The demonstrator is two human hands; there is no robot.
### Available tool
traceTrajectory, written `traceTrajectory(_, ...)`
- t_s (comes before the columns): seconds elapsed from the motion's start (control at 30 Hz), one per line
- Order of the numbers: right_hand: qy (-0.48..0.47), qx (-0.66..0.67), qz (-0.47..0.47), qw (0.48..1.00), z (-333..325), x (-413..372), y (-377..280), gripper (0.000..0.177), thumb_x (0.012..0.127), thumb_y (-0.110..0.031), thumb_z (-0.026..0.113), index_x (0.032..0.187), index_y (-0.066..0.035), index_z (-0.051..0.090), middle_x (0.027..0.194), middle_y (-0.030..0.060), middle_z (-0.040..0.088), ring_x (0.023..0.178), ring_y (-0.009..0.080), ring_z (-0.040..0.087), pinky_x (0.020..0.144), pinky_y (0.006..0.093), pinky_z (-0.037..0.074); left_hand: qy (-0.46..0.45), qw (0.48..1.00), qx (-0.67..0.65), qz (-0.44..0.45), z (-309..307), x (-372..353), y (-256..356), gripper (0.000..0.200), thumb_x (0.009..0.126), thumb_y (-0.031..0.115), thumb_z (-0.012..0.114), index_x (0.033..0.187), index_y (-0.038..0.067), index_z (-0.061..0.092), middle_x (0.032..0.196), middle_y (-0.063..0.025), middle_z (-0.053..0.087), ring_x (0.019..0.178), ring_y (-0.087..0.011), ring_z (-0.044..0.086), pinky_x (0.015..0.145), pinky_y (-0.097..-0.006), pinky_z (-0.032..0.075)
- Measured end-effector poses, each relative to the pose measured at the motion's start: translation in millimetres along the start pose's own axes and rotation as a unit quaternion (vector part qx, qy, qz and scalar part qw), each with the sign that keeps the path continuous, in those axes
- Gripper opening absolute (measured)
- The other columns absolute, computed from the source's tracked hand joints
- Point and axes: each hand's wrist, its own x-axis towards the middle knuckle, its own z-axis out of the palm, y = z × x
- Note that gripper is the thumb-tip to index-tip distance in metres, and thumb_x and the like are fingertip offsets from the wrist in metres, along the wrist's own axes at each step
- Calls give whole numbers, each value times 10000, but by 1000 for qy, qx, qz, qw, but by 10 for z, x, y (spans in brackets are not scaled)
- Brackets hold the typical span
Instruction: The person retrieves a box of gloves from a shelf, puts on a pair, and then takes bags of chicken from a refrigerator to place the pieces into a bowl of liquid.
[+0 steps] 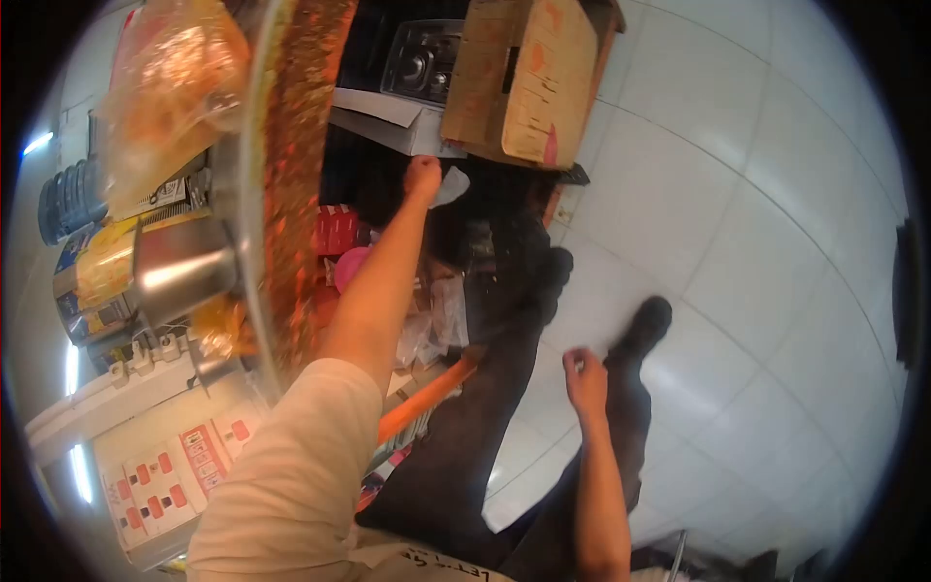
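My left hand, its fingers curled closed, reaches to the front of a low, dark shelf space. A small whitish, translucent piece shows right beside its fingers; I cannot tell what the fist grips. Just above the hand are a grey-white carton with a raised flap and a worn cardboard box. Over the floor near my legs, my right hand hangs with its fingers curled in, and nothing shows in it.
Tinsel-like orange trim edges the shelf on the left, with a steel pot and packaged goods beyond. Behind the cardboard box sits a dark stove-like unit. Clear plastic bags and an orange bar lie near my leg. Pale floor tiles stretch right.
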Motion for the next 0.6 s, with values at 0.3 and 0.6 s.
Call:
traceTrajectory(0.3,-11,67,90,994,330,523,-421,158,905,-192,611,941,-51,673,843,101,684,589,219,562,617,352,450,112,991,-21,74,147,2097,-919,543,828,197,594,1342,32,531,1356,-223,540,1306,-350,483,1077,-423,385)
traceTrajectory(0.6,-25,74,132,988,473,681,-526,167,916,-177,617,947,-23,671,809,100,674,562,164,537,567,314,435,132,983,-49,118,207,1979,-965,522,808,144,676,1285,-31,555,1271,-247,588,1257,-370,504,1072,-406,373)
